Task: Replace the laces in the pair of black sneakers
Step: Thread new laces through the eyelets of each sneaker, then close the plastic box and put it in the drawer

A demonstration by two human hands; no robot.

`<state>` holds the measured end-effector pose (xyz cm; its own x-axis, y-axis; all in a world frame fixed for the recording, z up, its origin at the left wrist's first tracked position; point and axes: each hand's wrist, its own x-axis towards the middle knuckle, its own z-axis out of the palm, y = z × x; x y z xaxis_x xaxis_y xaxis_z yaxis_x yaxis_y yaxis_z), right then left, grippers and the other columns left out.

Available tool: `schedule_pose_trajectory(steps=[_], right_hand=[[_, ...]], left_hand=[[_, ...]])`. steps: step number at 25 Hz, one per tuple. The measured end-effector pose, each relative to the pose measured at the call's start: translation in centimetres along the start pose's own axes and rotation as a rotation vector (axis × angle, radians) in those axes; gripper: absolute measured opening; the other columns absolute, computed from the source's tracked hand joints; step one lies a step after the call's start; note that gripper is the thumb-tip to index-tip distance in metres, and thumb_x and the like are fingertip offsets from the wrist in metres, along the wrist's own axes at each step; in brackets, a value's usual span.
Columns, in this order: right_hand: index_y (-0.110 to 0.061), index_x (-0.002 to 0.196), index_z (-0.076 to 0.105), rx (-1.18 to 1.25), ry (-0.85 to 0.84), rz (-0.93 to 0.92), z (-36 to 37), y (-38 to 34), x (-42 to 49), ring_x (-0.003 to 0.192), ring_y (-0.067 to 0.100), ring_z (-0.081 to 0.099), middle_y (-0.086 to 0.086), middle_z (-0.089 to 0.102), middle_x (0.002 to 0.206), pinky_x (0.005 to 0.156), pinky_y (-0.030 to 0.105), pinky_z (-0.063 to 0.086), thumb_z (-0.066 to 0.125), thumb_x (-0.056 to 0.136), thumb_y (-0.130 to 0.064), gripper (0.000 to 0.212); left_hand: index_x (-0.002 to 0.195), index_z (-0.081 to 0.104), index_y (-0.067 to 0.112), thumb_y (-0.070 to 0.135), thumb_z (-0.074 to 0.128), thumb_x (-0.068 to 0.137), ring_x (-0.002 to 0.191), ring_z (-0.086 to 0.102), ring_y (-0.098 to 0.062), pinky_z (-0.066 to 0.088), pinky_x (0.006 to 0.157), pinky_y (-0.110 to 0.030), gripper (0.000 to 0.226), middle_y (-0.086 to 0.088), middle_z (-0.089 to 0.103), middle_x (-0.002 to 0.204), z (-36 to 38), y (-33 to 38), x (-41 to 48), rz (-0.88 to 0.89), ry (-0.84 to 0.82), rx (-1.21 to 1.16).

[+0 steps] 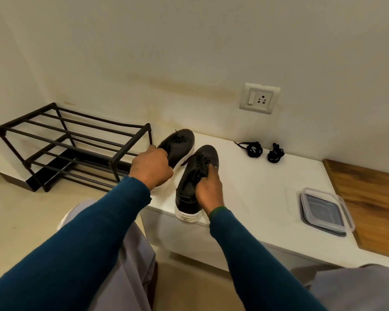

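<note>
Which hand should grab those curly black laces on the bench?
Probably the right hand, though it holds the right sneaker: the lace bundles lie on its side, while the left hand grips the left sneaker by the rack.

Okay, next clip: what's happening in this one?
A person holds one black sneaker in each hand at a white bench. The left hand grips the left sneaker, and the right hand grips the right sneaker near its laces. Both look still laced. Two coiled black laces lie untouched behind them.
</note>
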<state>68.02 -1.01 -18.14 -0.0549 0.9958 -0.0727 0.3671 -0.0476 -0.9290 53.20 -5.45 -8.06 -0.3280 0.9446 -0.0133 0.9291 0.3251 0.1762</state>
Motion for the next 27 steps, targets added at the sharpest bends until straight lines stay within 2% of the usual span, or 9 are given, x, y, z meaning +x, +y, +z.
schedule_pose_trajectory(steps=[5, 9, 12, 15, 17, 20, 23, 25, 27], right_hand=[[-0.018, 0.148, 0.035, -0.09, -0.033, -0.057, 1.2, -1.1, -0.3, 0.141, 0.031, 0.034, 0.007, 0.036, 0.154, 0.116, 0.052, 0.032, 0.036, 0.098, -0.04, 0.055], [-0.02, 0.133, 0.054, -0.121, 0.014, -0.067, -5.4, 0.2, 2.8, 0.131, 0.03, 0.047, 0.008, 0.051, 0.14, 0.111, 0.047, 0.038, 0.029, 0.096, -0.069, 0.066], [-0.011, 0.15, 0.035, -0.272, 0.223, 0.08, -11.8, 1.9, 8.0, 0.14, 0.035, 0.031, 0.013, 0.029, 0.156, 0.113, 0.048, 0.031, 0.042, 0.103, -0.042, 0.057], [-0.016, 0.154, 0.027, -0.409, 0.307, 0.147, -16.5, 4.0, 13.2, 0.139, 0.041, 0.027, 0.016, 0.019, 0.16, 0.112, 0.053, 0.031, 0.044, 0.102, -0.033, 0.057], [-0.024, 0.156, 0.024, -0.454, 0.291, 0.135, -18.0, 5.0, 16.0, 0.141, 0.043, 0.022, 0.015, 0.012, 0.163, 0.113, 0.054, 0.03, 0.043, 0.103, -0.035, 0.058], [-0.027, 0.155, 0.028, -0.506, 0.237, 0.091, -18.5, 5.9, 18.9, 0.147, 0.043, 0.01, 0.01, 0.005, 0.166, 0.118, 0.052, 0.021, 0.039, 0.105, -0.038, 0.053], [-0.021, 0.152, 0.037, -0.62, 0.267, 0.043, -18.3, 8.1, 21.5, 0.149, 0.04, 0.012, 0.013, 0.016, 0.164, 0.122, 0.049, 0.013, 0.034, 0.105, -0.027, 0.047], [-0.012, 0.15, 0.04, -0.629, 0.358, -0.007, -18.1, 9.5, 22.2, 0.144, 0.037, 0.025, 0.015, 0.031, 0.157, 0.12, 0.045, 0.02, 0.035, 0.101, -0.009, 0.048], [-0.009, 0.145, 0.044, -0.604, 0.416, -0.06, -18.0, 10.2, 22.3, 0.133, 0.03, 0.041, 0.013, 0.045, 0.145, 0.114, 0.037, 0.033, 0.04, 0.095, 0.002, 0.051]], left_hand=[[0.12, 0.062, 0.012, 0.04, 0.065, 0.092, 0.096, 0.062, -0.026, 0.056, 0.089, -0.041, 0.04, -0.008, 0.057, 0.107, 1.4, -0.6, 1.5, -0.01, -0.174, -0.115], [0.119, 0.059, 0.008, 0.043, 0.067, 0.091, 0.09, 0.059, -0.02, 0.054, 0.087, -0.034, 0.045, -0.004, 0.055, 0.091, 2.1, -0.4, 1.8, -0.013, -0.263, -0.054], [0.118, 0.059, 0.01, 0.05, 0.062, 0.092, 0.09, 0.06, -0.022, 0.055, 0.087, -0.038, 0.049, -0.002, 0.056, 0.089, 0.6, 0.2, 1.6, -0.043, -0.313, 0.064], [0.106, 0.059, 0.013, 0.051, 0.05, 0.096, 0.095, 0.061, -0.028, 0.05, 0.082, -0.041, 0.04, -0.007, 0.06, 0.1, -1.3, 3.8, 2.1, 0.025, 0.013, 0.298], [0.097, 0.057, 0.015, 0.046, 0.046, 0.098, 0.088, 0.059, -0.027, 0.047, 0.074, -0.038, 0.033, -0.007, 0.058, 0.097, -0.7, 9.4, 3.6, 0.177, 0.133, 0.201], [0.1, 0.057, 0.013, 0.04, 0.048, 0.099, 0.093, 0.057, -0.028, 0.046, 0.073, -0.036, 0.028, -0.01, 0.059, 0.107, 4.1, 18.7, 8.1, 0.41, -0.085, 0.021], [0.141, 0.044, 0.015, 0.037, 0.049, 0.1, 0.126, 0.043, -0.036, 0.041, 0.099, -0.044, 0.047, -0.013, 0.042, 0.14, 9.9, 25.0, 14.0, 0.454, -0.188, 0.022], [0.152, 0.03, 0.021, 0.043, 0.046, 0.101, 0.14, 0.026, -0.043, 0.027, 0.114, -0.053, 0.057, -0.014, 0.027, 0.153, 13.1, 27.3, 17.1, 0.459, -0.164, 0.094], [0.152, 0.028, 0.026, 0.042, 0.044, 0.102, 0.141, 0.022, -0.045, 0.024, 0.115, -0.057, 0.055, -0.013, 0.023, 0.154, 15.1, 28.6, 18.9, 0.463, -0.128, 0.114]])
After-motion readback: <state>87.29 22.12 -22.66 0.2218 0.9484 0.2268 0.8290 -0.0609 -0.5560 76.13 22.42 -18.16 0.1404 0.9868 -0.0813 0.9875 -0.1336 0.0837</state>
